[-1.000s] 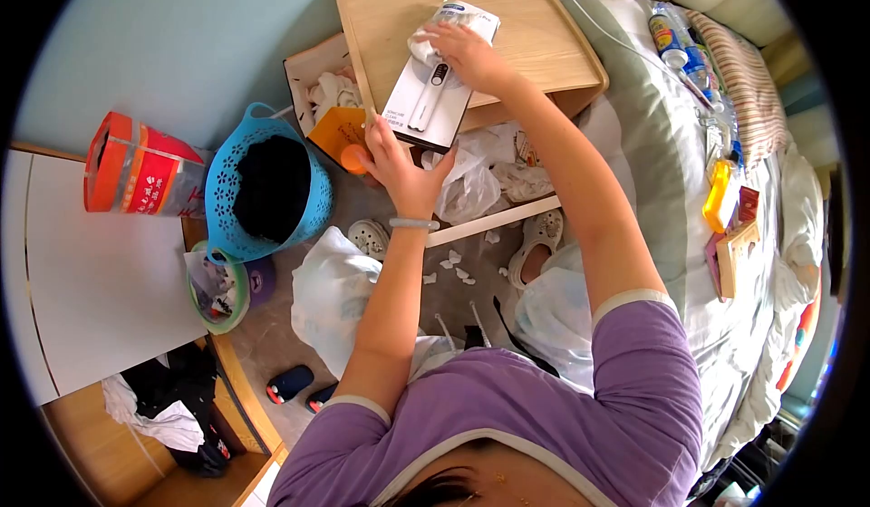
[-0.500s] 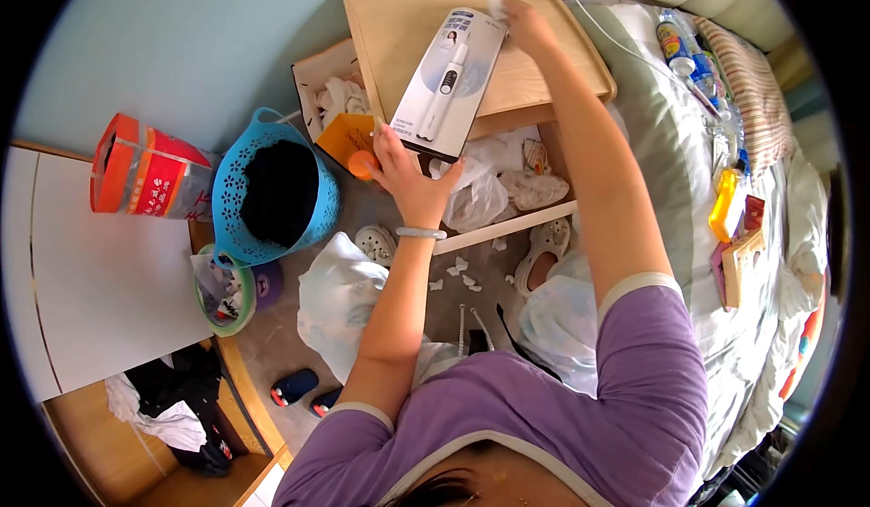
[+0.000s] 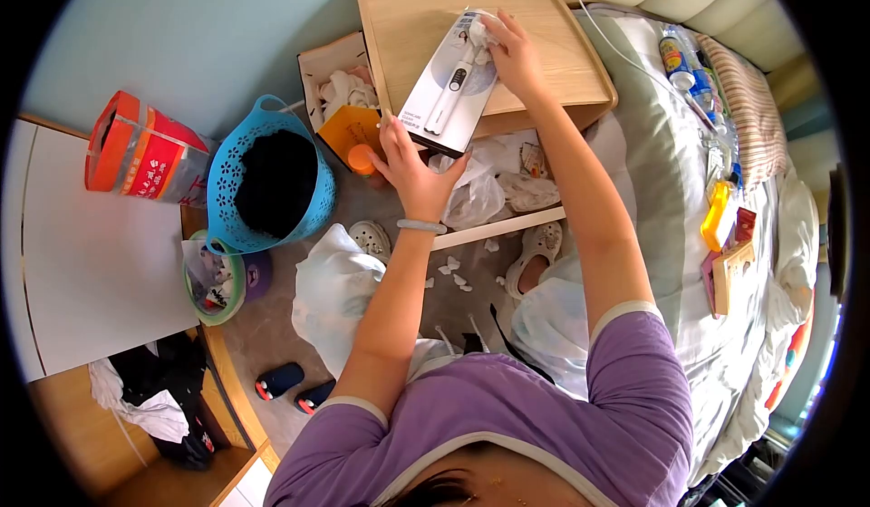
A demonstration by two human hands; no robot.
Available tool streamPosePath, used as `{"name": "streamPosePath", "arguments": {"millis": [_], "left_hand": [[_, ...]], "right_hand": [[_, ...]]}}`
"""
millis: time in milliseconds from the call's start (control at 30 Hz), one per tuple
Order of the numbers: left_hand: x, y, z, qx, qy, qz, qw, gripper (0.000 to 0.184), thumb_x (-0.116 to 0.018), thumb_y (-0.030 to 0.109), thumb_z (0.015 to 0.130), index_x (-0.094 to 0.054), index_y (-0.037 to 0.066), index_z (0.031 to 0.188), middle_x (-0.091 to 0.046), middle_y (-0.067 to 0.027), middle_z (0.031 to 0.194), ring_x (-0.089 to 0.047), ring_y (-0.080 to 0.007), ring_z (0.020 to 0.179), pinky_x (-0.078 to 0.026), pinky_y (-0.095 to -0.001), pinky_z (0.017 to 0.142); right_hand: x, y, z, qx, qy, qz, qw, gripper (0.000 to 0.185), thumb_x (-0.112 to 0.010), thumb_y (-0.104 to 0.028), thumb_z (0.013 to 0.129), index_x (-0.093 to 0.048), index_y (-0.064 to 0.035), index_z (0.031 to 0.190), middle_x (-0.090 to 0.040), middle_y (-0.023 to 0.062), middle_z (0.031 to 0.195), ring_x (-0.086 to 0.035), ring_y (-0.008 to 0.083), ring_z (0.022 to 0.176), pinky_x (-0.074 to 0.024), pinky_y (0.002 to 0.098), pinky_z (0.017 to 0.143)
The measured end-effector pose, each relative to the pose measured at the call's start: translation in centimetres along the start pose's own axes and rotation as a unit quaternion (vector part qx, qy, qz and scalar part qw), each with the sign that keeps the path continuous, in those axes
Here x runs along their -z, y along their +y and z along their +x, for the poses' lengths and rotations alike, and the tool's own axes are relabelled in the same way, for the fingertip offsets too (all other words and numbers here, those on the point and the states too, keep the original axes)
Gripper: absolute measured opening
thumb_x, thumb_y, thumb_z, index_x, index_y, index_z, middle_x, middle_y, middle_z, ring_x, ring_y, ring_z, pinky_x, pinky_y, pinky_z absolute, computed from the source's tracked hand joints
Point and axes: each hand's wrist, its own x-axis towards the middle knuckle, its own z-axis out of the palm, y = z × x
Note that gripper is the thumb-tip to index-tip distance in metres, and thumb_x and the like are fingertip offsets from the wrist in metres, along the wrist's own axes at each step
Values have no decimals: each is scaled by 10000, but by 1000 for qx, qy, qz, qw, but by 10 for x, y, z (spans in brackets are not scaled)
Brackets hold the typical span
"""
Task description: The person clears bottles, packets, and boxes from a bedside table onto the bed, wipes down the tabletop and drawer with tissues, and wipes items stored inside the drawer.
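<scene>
A white box printed with a slim pen-shaped device is tilted in front of the wooden cabinet. My left hand grips its lower end, fingers on the left edge and thumb at the bottom right corner. At the upper part of the box, my right hand presses a crumpled white tissue against the printed face. Below the box, an open drawer holds plastic bags.
To the left stand a blue basket with dark cloth, a red-and-clear package and an orange-capped item. A bed with assorted items lies right. Tissue scraps and slippers are on the floor.
My right hand has moved from the box's upper right corner down onto its printed face with the tissue. My left hand keeps its grip on the box.
</scene>
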Motion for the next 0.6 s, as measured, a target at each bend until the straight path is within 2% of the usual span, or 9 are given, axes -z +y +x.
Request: {"name": "streamPosePath", "arguments": {"millis": [100,200,300,400,467,500,533,600], "left_hand": [[-2,-1,0,3,2,-4,1000,1107,-761,419,543,-132,21,1361,-270,-194,1324,-209,-329,1270,-56,-593,992],[0,0,0,4,-3,0,1000,1111,-766,421,537,-135,16,1358,-266,-207,1324,-221,-337,1262,-66,-596,989],[-2,-1,0,1,7,-2,1000,1115,-771,421,531,-140,14,1355,-272,-217,1319,-233,-341,1255,-74,-595,986],[-2,-1,1,1,10,-6,1000,1126,-772,425,525,-134,13,1356,-269,-220,1329,-230,-341,1259,-69,-590,989],[-3,-3,-1,-1,9,-5,1000,1132,-767,433,523,-128,13,1357,-260,-221,1337,-225,-341,1262,-65,-590,990],[-3,-4,-2,-4,9,-2,1000,1134,-764,437,522,-126,12,1358,-255,-221,1340,-222,-342,1264,-63,-591,989],[-4,-5,0,-9,10,-1,1000,1137,-761,441,520,-123,12,1358,-250,-222,1344,-219,-343,1266,-62,-592,989],[-4,-2,1,16,0,-10,1000,1141,-756,445,517,-119,11,1359,-246,-224,1346,-215,-345,1268,-61,-594,989]], "right_hand": [[-12,-17,-11,48,40,-128,990,377,-547,-52,752,-551,-81,1128,-428,192,1264,-480,310,1101,-403,348,905],[4,-49,-14,-98,-106,65,987,403,-562,-50,725,-554,-86,1126,-437,170,1263,-435,300,1156,-388,344,929],[-3,-66,-38,146,-183,46,971,495,-496,41,714,-540,-146,1170,-446,96,1278,-445,251,1160,-385,321,938],[-3,-64,-33,136,-226,91,960,558,-446,98,674,-543,-147,1166,-460,105,1262,-430,253,1170,-363,334,964],[-21,-23,-10,191,-192,2,963,566,-424,124,676,-549,-149,1156,-457,86,1268,-442,250,1158,-373,339,958],[-20,-10,6,150,-164,-76,972,518,-425,99,718,-549,-153,1154,-458,66,1270,-442,257,1158,-379,336,952],[-22,6,25,58,-110,14,992,461,-411,63,772,-543,-154,1157,-454,56,1274,-444,261,1153,-384,332,947],[-26,17,50,-19,-54,-55,997,422,-392,40,805,-541,-141,1156,-445,69,1281,-445,260,1151,-381,323,946]]}}
